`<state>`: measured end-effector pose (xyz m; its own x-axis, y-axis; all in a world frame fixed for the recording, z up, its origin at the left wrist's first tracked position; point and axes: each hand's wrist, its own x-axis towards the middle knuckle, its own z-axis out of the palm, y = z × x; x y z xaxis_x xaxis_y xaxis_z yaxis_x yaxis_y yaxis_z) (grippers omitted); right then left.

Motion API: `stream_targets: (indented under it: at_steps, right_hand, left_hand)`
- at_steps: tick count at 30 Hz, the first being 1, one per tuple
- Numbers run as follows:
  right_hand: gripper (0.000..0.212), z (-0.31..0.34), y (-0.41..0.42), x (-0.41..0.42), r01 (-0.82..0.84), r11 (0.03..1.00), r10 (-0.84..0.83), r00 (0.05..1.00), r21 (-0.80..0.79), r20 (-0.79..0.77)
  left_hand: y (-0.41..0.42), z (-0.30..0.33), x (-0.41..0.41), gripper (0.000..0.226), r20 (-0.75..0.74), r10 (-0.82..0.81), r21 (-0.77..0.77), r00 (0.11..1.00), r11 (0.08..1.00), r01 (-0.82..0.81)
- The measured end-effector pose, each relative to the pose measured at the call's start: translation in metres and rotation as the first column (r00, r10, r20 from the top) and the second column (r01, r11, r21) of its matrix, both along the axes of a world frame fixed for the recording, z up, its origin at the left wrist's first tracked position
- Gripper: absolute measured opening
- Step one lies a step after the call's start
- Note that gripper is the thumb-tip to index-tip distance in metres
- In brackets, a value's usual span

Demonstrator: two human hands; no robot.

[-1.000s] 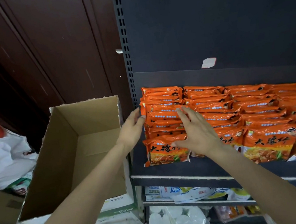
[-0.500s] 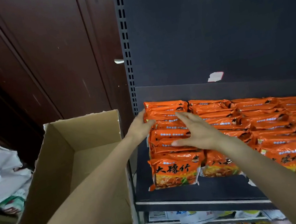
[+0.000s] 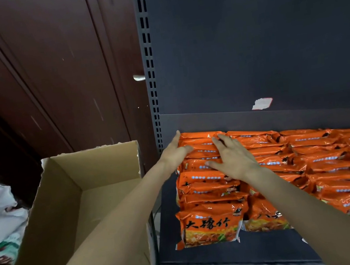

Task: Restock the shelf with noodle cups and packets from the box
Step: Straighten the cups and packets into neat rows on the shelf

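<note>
Here, cardboard box (image 3: 85, 204) open beside shelf (image 3: 221, 252); both hands flat, left (image 3: 174, 155), right (image 3: 233, 160), pressing orange noodle packets (image 3: 207, 191)

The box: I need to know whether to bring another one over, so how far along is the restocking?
Done: the cardboard box shows no stock inside, and orange noodle packets fill the shelf in rows. In hand: the left hand and right hand press flat on the leftmost stack, squaring it. Left: no noodle cups are visible on this shelf.
</note>
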<state>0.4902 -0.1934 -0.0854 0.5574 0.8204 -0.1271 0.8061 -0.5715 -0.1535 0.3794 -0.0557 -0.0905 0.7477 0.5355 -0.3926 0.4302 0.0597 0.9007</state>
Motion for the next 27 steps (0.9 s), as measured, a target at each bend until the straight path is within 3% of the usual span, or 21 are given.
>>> stream_targets:
  at_steps: [6,11,12,14,16,18,22,25,27]
  right_hand:
    - [0.085,-0.003,0.002,0.006,-0.013,1.0,0.014,0.998,-0.014,0.067]
    - [0.087,-0.001,0.003,0.012,0.01,0.996,-0.008,1.0,-0.094,0.017]
    - [0.086,0.002,0.003,0.012,0.002,0.995,-0.001,1.0,-0.095,0.003]
    - [0.081,0.006,-0.002,0.01,-0.007,0.999,0.005,0.998,-0.038,-0.062]
    - [0.072,0.01,-0.014,0.005,-0.003,0.997,0.015,0.988,0.075,-0.151]
    - [0.063,0.012,-0.03,0.001,0.018,0.986,0.016,0.979,0.165,-0.203]
    - [0.051,0.013,-0.058,-0.004,0.038,0.985,-0.001,0.977,0.17,-0.215]
    - [0.058,0.015,-0.079,-0.01,0.013,0.99,0.026,0.962,0.143,-0.273]
    - [0.074,0.019,-0.095,-0.011,-0.016,0.996,0.044,0.951,0.091,-0.306]
  left_hand:
    - [0.008,-0.004,0.001,0.077,0.078,0.038,-0.114,0.996,0.993,-0.029]
    - [0.002,-0.006,0.003,0.079,0.086,-0.014,-0.127,0.996,0.992,0.025]
    - [0.002,-0.005,0.002,0.079,0.071,-0.029,-0.087,0.997,0.996,0.035]
    - [0.0,-0.004,-0.003,0.075,-0.01,-0.076,0.176,0.997,0.981,0.077]
    - [-0.006,-0.002,-0.013,0.065,-0.06,-0.143,0.5,0.988,0.852,0.154]
    - [-0.017,0.005,-0.024,0.058,-0.073,-0.279,0.62,0.958,0.739,0.262]
    - [-0.042,0.019,-0.038,0.083,-0.295,-0.492,0.593,0.819,0.578,0.561]
    - [-0.066,0.023,-0.042,0.114,-0.521,-0.533,0.615,0.666,0.307,0.727]
    - [-0.078,0.017,-0.043,0.127,-0.648,-0.474,0.611,0.596,0.145,0.778]
